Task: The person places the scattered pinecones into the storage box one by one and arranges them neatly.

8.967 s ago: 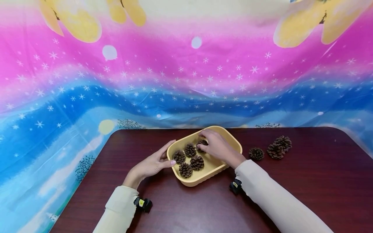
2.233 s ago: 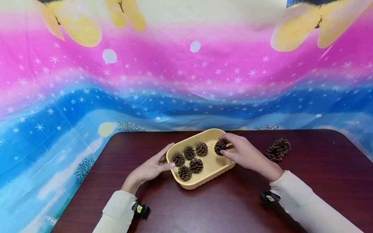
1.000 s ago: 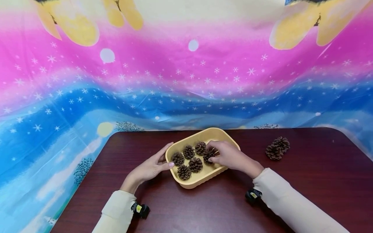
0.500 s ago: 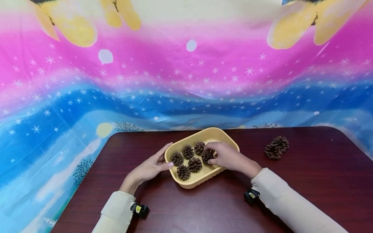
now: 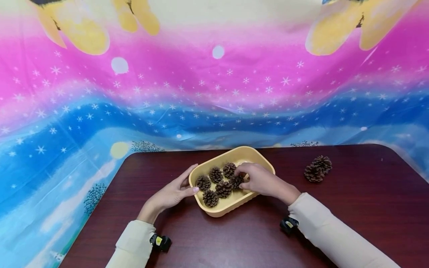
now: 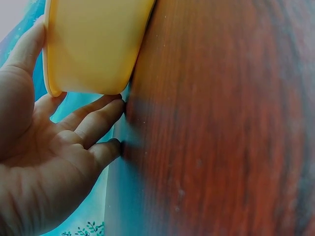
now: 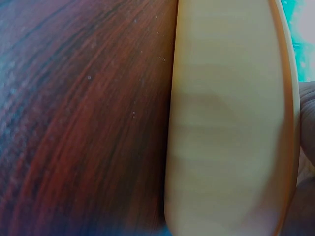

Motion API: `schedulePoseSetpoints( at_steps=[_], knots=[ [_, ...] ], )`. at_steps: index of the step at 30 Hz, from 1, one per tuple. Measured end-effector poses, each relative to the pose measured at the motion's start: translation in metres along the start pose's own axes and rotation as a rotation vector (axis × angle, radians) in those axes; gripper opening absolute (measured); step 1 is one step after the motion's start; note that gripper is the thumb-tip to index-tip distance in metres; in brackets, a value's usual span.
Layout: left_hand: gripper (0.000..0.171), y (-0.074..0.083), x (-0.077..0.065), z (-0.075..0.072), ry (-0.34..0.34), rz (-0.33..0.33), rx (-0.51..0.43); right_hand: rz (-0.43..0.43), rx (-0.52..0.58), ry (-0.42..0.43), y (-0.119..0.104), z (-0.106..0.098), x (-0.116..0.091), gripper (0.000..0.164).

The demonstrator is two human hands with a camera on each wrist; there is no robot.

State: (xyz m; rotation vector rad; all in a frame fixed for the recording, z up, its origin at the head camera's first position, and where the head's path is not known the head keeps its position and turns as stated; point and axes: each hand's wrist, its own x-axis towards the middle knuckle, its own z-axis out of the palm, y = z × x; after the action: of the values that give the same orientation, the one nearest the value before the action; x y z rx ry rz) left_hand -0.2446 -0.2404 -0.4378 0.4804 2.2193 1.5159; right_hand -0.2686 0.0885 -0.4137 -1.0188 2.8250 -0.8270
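A yellow plastic box (image 5: 214, 213) stands at a slant on the table, with several brown pine cones (image 5: 210, 198) inside. At its left end my left hand (image 5: 171, 193) holds the box, thumb over the rim and the other fingers outside; the left wrist view shows the fingertips (image 6: 114, 110) by the box's base. My right hand (image 5: 259, 179) reaches over the near rim and pinches a pine cone (image 5: 236, 182) low in the box, close beside the others. In the right wrist view the box's outer wall (image 7: 226, 123) hides most of that hand.
Two pine cones (image 5: 318, 169) lie together on the dark red wooden table (image 5: 214, 245), right of the box. A colourful snowflake-printed cloth (image 5: 214, 93) hangs behind the table's far edge.
My right hand has brought a pine cone from the right into the box and moved it left beside the others. Only two lie on the table now. My left hand has stayed at the box.
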Motion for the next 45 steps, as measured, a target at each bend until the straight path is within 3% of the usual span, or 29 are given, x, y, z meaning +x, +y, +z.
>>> schedulePoseSetpoints(
  at_steps=[36,45],
  knots=[
    [0.087,0.0007,-0.0003,0.0003,-0.003,0.005,-0.001,0.002,0.004,0.022,-0.0015,-0.002,0.0,0.027],
    [0.089,0.0002,-0.0007,0.0002,-0.009,-0.003,-0.018,-0.003,0.054,0.028,0.0021,-0.0042,-0.0026,0.029]
  ],
)
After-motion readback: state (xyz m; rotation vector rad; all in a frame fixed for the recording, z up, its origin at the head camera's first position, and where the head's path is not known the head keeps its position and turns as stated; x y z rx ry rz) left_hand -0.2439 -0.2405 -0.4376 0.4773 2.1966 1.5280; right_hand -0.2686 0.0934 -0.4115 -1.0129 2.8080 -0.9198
